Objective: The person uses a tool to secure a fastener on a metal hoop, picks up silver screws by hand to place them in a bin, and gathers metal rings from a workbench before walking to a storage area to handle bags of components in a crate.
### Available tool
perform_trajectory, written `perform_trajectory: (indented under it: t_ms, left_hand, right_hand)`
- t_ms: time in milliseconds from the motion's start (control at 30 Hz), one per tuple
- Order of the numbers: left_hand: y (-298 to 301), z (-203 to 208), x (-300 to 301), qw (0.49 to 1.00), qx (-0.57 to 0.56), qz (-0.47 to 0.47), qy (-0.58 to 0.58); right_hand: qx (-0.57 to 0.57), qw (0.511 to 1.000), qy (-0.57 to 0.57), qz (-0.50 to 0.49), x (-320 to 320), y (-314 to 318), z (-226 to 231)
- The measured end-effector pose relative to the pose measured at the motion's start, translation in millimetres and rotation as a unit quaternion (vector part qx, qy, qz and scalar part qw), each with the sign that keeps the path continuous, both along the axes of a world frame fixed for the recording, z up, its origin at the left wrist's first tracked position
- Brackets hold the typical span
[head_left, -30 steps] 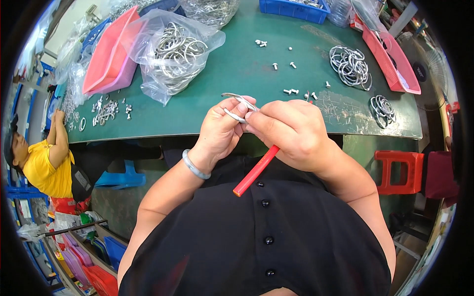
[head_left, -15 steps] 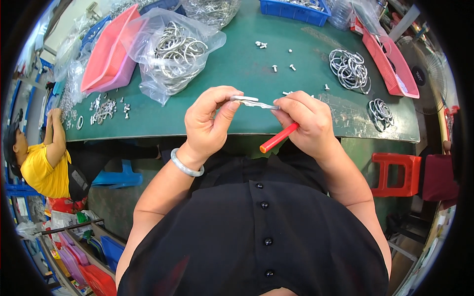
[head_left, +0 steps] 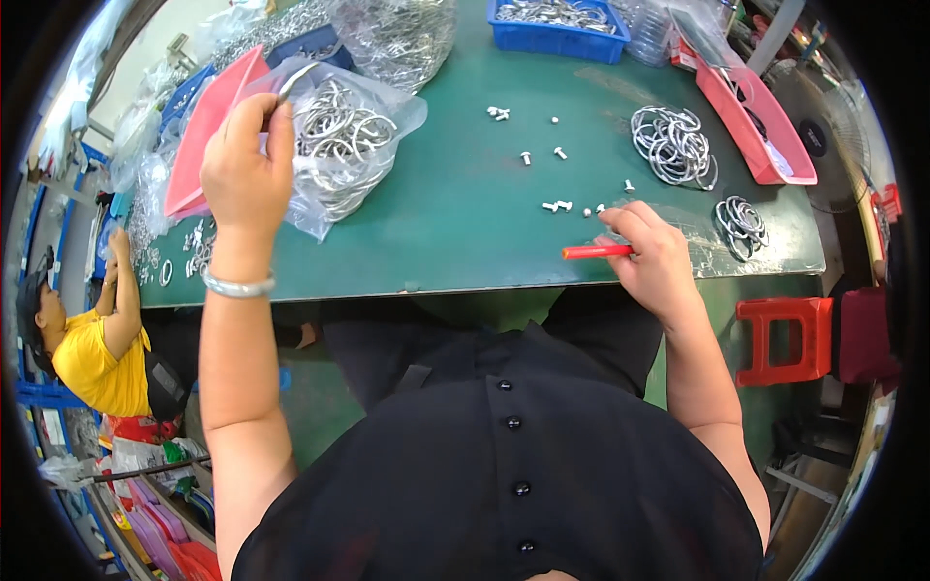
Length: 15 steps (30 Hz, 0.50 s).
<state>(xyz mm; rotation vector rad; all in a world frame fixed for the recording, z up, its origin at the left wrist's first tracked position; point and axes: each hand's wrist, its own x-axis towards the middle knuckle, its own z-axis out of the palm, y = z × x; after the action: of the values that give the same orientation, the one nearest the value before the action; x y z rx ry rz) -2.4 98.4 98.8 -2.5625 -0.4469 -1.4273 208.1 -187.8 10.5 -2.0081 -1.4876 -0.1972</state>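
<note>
My left hand (head_left: 247, 160) is raised over the left of the green table (head_left: 465, 223), fingers pinched on a metal ring (head_left: 295, 79) above a clear plastic bag of metal rings (head_left: 349, 145). A silver bangle sits on that wrist. My right hand (head_left: 654, 257) rests at the table's front edge, gripping a red-handled tool (head_left: 593, 252) that lies level and points left. Small white screws (head_left: 557, 205) lie scattered just beyond that hand.
Two piles of metal rings (head_left: 670, 143) (head_left: 741, 221) lie at the right, beside a pink tray (head_left: 760, 126). A blue bin (head_left: 562, 21) stands at the back and a red tray (head_left: 208, 131) at the left. Another person in a yellow shirt (head_left: 92, 349) works at far left. A red stool (head_left: 790, 339) stands at the right.
My hands have parted: the left carried the ring up and left over the bag, while the right dropped with the red tool to the table's front edge.
</note>
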Motion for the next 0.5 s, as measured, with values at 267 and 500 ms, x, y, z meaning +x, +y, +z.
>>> perform_trajectory:
  t_ms: [267, 500]
  left_hand:
    - [25.5, -16.1, 3.1, 0.982, 0.004, 0.103, 0.156]
    - [-36.2, -17.8, 12.3, 0.991, 0.041, 0.005, 0.129]
  right_hand:
    - [0.013, 0.994, 0.076, -0.078, 58.8, -44.3, 18.6]
    - [0.024, 0.961, 0.018, -0.273, 128.4, -95.8, 24.6]
